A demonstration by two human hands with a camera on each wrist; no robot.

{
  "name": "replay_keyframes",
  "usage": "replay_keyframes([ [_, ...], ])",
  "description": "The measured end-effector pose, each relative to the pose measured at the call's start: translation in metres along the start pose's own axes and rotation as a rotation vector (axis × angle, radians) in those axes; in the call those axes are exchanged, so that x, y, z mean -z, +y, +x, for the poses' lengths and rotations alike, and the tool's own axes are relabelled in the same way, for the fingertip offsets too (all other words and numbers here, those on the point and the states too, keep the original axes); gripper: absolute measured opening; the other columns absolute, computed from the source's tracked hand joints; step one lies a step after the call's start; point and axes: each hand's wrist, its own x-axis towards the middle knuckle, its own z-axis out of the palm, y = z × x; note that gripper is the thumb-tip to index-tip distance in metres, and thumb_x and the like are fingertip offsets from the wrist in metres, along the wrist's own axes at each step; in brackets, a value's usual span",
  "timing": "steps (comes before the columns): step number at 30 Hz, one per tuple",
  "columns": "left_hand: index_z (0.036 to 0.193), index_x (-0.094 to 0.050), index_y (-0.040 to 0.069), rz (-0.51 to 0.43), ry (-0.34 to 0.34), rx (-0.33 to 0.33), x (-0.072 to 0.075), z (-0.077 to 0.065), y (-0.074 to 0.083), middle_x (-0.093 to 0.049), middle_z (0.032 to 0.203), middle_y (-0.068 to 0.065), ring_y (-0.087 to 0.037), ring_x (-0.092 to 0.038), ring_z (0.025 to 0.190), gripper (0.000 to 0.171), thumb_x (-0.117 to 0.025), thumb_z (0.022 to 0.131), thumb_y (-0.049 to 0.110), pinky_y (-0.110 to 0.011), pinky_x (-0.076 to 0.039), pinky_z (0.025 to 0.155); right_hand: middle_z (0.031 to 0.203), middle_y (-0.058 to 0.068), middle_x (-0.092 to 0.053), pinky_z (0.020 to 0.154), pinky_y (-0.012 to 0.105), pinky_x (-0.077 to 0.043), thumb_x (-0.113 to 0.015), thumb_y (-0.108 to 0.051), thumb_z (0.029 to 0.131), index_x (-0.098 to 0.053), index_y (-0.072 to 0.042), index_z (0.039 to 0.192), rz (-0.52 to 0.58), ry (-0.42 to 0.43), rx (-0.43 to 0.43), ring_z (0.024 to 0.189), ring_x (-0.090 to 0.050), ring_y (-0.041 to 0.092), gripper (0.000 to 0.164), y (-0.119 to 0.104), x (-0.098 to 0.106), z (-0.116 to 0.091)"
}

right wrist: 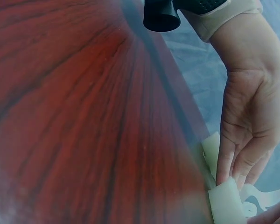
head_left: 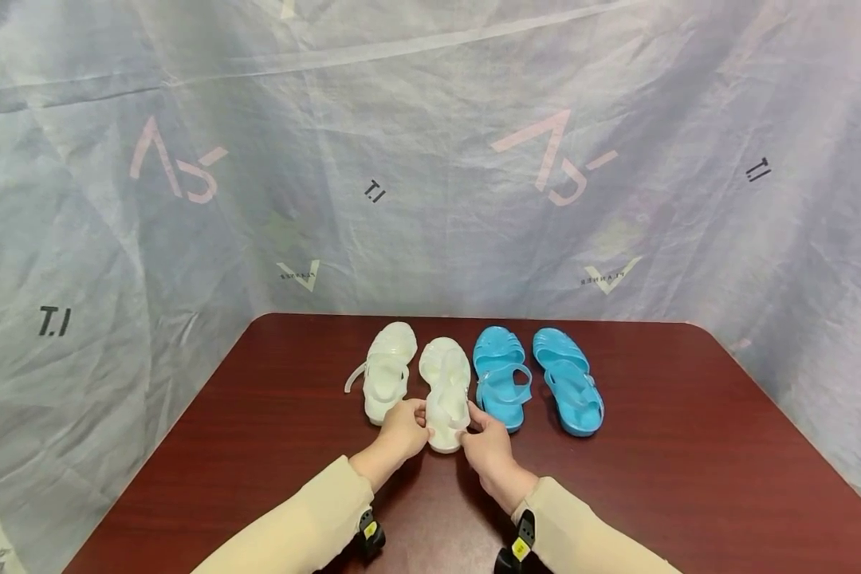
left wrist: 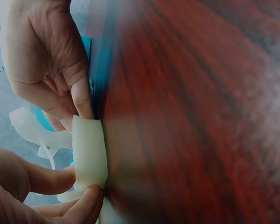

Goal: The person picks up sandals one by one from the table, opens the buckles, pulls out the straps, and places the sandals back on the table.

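Note:
A white sandal [head_left: 443, 391] lies toe away from me on the dark red table, between my two hands. My left hand [head_left: 404, 428] pinches its heel end from the left, thumb and fingers on the sole's edge. From the right side my right hand [head_left: 489, 448] holds the same heel end. The left wrist view shows the sandal's heel [left wrist: 89, 151] standing on or very near the tabletop, with its strap raised behind. Left of it lies the other white sandal [head_left: 391, 347], strap loose at its side, close to my left fingers.
Two blue sandals, one nearer [head_left: 497, 347] and one farther right [head_left: 560, 348], lie to the right, toes away from me. The red table [head_left: 273, 414] ends at a back edge just past the toes. A grey printed curtain [head_left: 430, 159] hangs behind and at both sides.

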Motion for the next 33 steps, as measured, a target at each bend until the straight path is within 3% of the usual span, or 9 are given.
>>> replay_keyframes([
  [3,0.120,-0.063,-0.004,-0.007,0.001,-0.006,0.000,0.002,0.000,-0.064,0.097,-0.012,-0.020,-0.058,0.088,0.043,-0.070,0.078,-0.010,-0.029,-0.051,0.074,0.139,0.028,-0.049,0.087,0.031,-0.049,-0.054,0.011,0.087,-0.039,0.002,0.145,0.004,0.001,0.003,0.131,-0.042,0.036,0.062,0.000,0.000,0.001],
  [5,0.120,-0.063,-0.004,-0.007,0.003,-0.006,-0.001,0.004,0.000,-0.064,0.097,-0.012,-0.020,-0.058,0.087,0.043,-0.069,0.078,-0.010,-0.029,-0.051,0.074,0.138,0.028,-0.049,0.071,0.027,-0.049,-0.054,0.010,0.087,-0.039,0.001,0.146,0.018,-0.002,-0.008,0.104,-0.057,0.032,0.062,0.000,0.000,0.002],
  [7,0.120,-0.063,-0.004,-0.004,0.007,-0.001,-0.001,0.004,0.000,-0.064,0.097,-0.012,-0.021,-0.058,0.087,0.043,-0.070,0.078,-0.010,-0.030,-0.051,0.074,0.138,0.028,-0.050,0.058,0.025,-0.042,-0.053,0.010,0.085,-0.038,0.000,0.147,0.031,-0.015,-0.015,0.077,-0.054,0.024,0.065,0.000,0.001,0.002],
  [9,0.121,-0.063,-0.004,0.001,0.007,0.008,-0.001,0.004,0.000,-0.064,0.097,-0.012,-0.021,-0.058,0.088,0.044,-0.070,0.079,-0.010,-0.031,-0.051,0.076,0.139,0.029,-0.048,0.054,0.025,-0.039,-0.053,0.011,0.081,-0.036,0.000,0.147,0.027,-0.036,-0.011,0.072,-0.048,0.021,0.069,0.000,0.001,0.002],
  [14,0.123,-0.062,-0.004,0.011,0.004,0.021,-0.002,0.003,0.001,-0.063,0.096,-0.012,-0.021,-0.058,0.089,0.044,-0.069,0.079,-0.009,-0.032,-0.051,0.077,0.141,0.031,-0.044,0.069,0.024,-0.042,-0.054,0.014,0.077,-0.032,0.002,0.148,-0.031,-0.069,0.016,0.113,-0.046,0.030,0.075,-0.002,0.000,0.001],
  [19,0.123,-0.063,-0.001,0.014,0.006,0.032,-0.003,0.004,0.002,-0.063,0.096,-0.011,-0.020,-0.057,0.089,0.044,-0.069,0.080,-0.008,-0.030,-0.050,0.077,0.144,0.031,-0.041,0.069,0.027,-0.044,-0.054,0.014,0.080,-0.029,0.002,0.150,-0.028,-0.066,0.004,0.121,-0.044,0.037,0.075,-0.003,-0.001,0.002],
  [23,0.126,-0.061,0.000,0.018,0.008,0.046,-0.004,0.007,0.002,-0.064,0.099,-0.011,-0.021,-0.058,0.092,0.046,-0.068,0.081,-0.008,-0.031,-0.051,0.078,0.145,0.030,-0.040,0.087,0.033,-0.043,-0.054,0.014,0.079,-0.029,0.001,0.150,-0.039,-0.053,0.004,0.137,-0.033,0.038,0.076,-0.003,-0.003,0.004],
  [31,0.124,-0.063,0.001,0.037,0.040,0.047,-0.004,0.010,0.002,-0.064,0.096,-0.010,-0.019,-0.056,0.089,0.046,-0.067,0.080,-0.009,-0.029,-0.050,0.075,0.145,0.030,-0.039,0.077,0.030,-0.044,-0.054,0.013,0.081,-0.027,0.000,0.151,-0.034,-0.050,-0.007,0.130,-0.039,0.036,0.075,-0.004,-0.005,0.008],
  [33,0.124,-0.063,0.001,0.046,0.047,0.048,-0.004,0.011,0.004,-0.064,0.095,-0.010,-0.019,-0.056,0.088,0.045,-0.067,0.080,-0.009,-0.029,-0.050,0.075,0.145,0.030,-0.040,0.082,0.031,-0.043,-0.054,0.013,0.081,-0.028,0.000,0.151,-0.041,-0.045,-0.004,0.133,-0.036,0.034,0.076,-0.004,-0.006,0.009],
])
